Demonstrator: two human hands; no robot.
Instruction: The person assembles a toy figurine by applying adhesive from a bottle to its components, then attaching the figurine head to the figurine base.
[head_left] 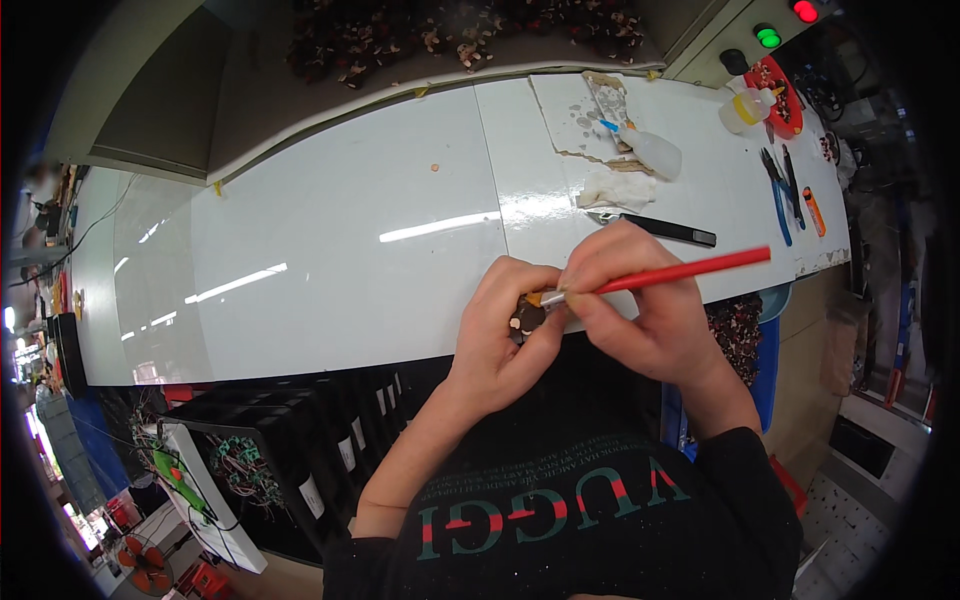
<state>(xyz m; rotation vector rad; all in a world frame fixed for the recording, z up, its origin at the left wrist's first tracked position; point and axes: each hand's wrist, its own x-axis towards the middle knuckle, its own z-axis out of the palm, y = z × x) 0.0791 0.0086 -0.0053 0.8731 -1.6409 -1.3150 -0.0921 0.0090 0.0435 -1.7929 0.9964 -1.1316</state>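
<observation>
My left hand point(487, 335) is closed around a small dark brown figurine point(526, 318) with pale spots, just past the near edge of the white table. Pinched in my right hand point(650, 305) is a red-handled paintbrush point(700, 268), its handle pointing to the right. The brush's yellowish bristle end meets the figurine between my two hands; the fingers partly hide the contact. Beyond my right hand lies a black-handled tool point(668, 230), its far end by a folded white cloth point(617, 188).
A squeeze bottle with a blue tip point(652, 152) lies on worn cardboard point(575, 115). At right are a yellow-tipped bottle point(742, 112), a red bowl point(787, 112), pliers point(776, 200) and an orange cutter point(814, 212). Many small figurines point(470, 50) fill the far shelf. Black crates point(270, 430) stand lower left.
</observation>
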